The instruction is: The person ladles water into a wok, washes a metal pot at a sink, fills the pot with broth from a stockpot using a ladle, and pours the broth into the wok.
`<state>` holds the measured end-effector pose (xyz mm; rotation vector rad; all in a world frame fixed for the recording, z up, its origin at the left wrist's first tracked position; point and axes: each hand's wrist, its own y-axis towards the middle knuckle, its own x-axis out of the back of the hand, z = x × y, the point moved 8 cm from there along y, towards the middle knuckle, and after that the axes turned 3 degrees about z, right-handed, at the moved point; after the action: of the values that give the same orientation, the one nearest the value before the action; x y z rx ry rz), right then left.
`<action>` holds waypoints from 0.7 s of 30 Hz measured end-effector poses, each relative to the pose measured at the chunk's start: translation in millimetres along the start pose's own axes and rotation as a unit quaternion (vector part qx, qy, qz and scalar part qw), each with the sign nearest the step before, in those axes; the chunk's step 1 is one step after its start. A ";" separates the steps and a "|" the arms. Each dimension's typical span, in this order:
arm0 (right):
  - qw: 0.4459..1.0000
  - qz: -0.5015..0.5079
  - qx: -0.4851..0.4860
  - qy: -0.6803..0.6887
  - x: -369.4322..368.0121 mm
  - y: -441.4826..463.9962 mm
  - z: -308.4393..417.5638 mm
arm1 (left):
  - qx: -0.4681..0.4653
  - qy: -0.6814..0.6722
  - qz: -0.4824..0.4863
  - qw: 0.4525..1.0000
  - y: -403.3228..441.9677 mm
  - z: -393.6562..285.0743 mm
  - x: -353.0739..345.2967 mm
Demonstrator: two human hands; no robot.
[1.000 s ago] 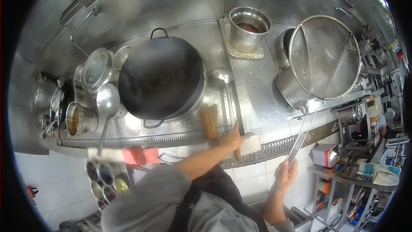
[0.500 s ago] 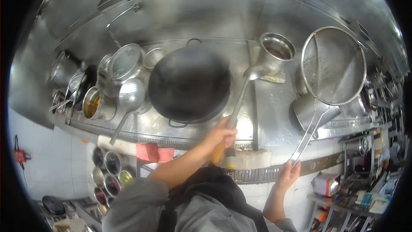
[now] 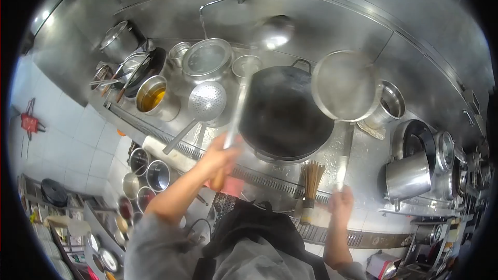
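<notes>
My left hand (image 3: 220, 159) is wrapped round the wooden-ended handle of a ladle (image 3: 275, 32), blurred by motion. The ladle's bowl is raised toward the steel back wall, beyond the wok. In my right hand (image 3: 341, 205) is the handle of a large round mesh strainer (image 3: 345, 88). The strainer hangs above the right rim of a big dark wok (image 3: 285, 116) and hides part of a steel pot (image 3: 392, 101) behind it. The inside of the wok is dark, and I cannot make out any contents.
A perforated skimmer (image 3: 207, 101) rests left of the wok, beside a pot of yellow liquid (image 3: 153, 97). A bamboo brush (image 3: 312, 181) stands at the front edge. A tilted steel pot (image 3: 407, 176) is on the right. A tap (image 3: 220, 1) runs thinly at the back.
My left hand has swung the ladle from right of the wok to its left and up. The strainer has moved left to the wok's rim. The view has turned right.
</notes>
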<state>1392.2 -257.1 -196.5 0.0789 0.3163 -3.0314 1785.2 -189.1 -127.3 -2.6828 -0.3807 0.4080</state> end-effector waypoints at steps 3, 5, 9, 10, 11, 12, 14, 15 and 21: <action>0.990 0.064 -0.126 -0.029 -44.7 -0.2 -30.0 | -0.016 -0.011 -0.059 0.998 -30.2 7.7 49.2; 0.981 0.112 -0.160 -0.013 -65.7 13.3 -81.2 | -0.029 -0.034 -0.090 0.995 -37.7 15.6 71.9; 0.985 0.083 -0.115 -0.102 -74.4 8.4 -75.4 | -0.033 -0.018 -0.127 0.991 -55.1 19.0 86.3; 0.987 0.036 -0.061 -0.144 -56.3 11.2 -82.2 | -0.039 -0.009 -0.136 0.990 -59.6 19.3 88.7; 0.979 -0.004 -0.072 -0.190 -24.1 13.2 -102.1 | -0.044 -0.009 -0.129 0.991 -62.8 25.3 95.6; 0.979 -0.019 -0.071 -0.190 -12.5 7.3 -111.5 | -0.052 0.000 -0.122 0.991 -65.4 25.3 94.7; 0.846 0.018 -0.015 -0.533 -2.8 -14.5 -121.4 | -0.064 -0.003 -0.127 0.990 -65.3 30.3 94.4; 0.858 0.075 -0.030 -0.507 -5.6 -23.4 -140.3 | -0.067 -0.009 -0.119 0.991 -63.0 32.7 92.8; 0.898 0.050 -0.149 -0.412 36.7 -23.3 -167.8 | -0.051 0.002 -0.128 0.990 -54.3 35.1 70.0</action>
<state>1360.5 -202.7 -358.0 -1.1217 0.6380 -2.5581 1826.8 -106.8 -151.0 -2.6839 -0.7527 0.3127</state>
